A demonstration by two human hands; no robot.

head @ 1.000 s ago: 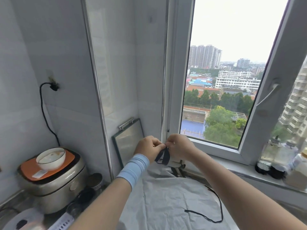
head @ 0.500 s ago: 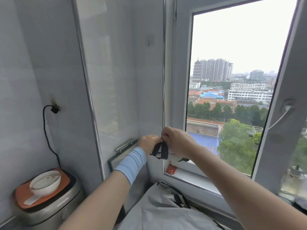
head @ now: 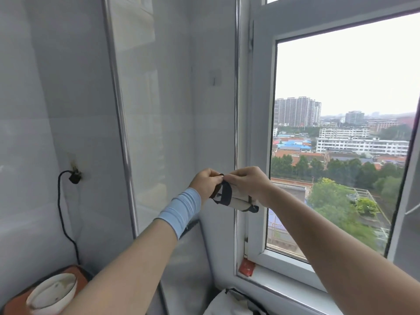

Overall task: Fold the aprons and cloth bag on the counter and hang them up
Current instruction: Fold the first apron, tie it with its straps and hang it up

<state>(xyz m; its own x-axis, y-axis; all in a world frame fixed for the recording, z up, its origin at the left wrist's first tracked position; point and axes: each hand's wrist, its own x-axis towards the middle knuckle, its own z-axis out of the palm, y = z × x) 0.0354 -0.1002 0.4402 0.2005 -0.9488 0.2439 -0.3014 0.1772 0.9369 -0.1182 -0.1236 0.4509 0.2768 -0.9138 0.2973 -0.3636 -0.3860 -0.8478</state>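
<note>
Both hands, left (head: 205, 183) and right (head: 246, 184), pinch the rolled bundle's (head: 238, 202) black strap (head: 225, 193). Hold the loop wide and taut, then lift it squarely over the wall hook (head: 214, 78).

A small, tightly rolled pale cloth bundle (head: 238, 200) with dark straps (head: 225, 193) wrapped around it is held in the air in front of the window frame, pinched between both hands. It lies tilted, its right end lower, where a dark strap loop protrudes. A second pale grey cloth item (head: 229, 302) with a dark strap lies crumpled at the bottom edge of the view, below the window sill.
</note>
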